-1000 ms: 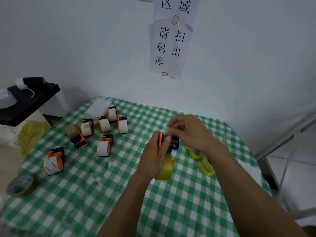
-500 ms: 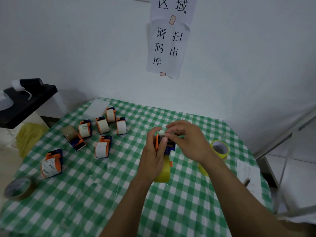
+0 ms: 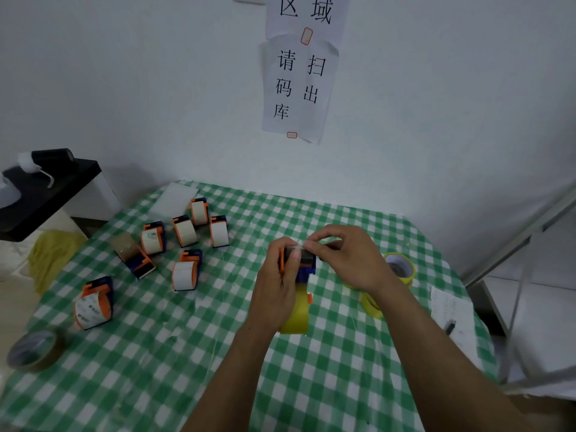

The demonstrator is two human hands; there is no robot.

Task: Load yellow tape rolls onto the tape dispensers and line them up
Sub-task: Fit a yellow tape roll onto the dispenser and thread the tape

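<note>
Both hands are over the middle of the checked table [image 3: 156, 378]. The left hand [image 3: 276, 286] grips an orange-and-blue dispenser [image 3: 304, 264], with a yellow roll [image 3: 296, 318] seated at its near end. The right hand [image 3: 350, 260] pinches the tape end [image 3: 300, 244] at the dispenser's top. Spare rolls [image 3: 401, 269] lie just right of the hands. Other dispensers [image 3: 186, 231] are scattered far left, and a brown roll [image 3: 34, 350] lies near left.

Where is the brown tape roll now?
In the head view the brown roll lies flat at the far left, at the near left edge of the table, close to the nearest dispenser with white tape.
</note>
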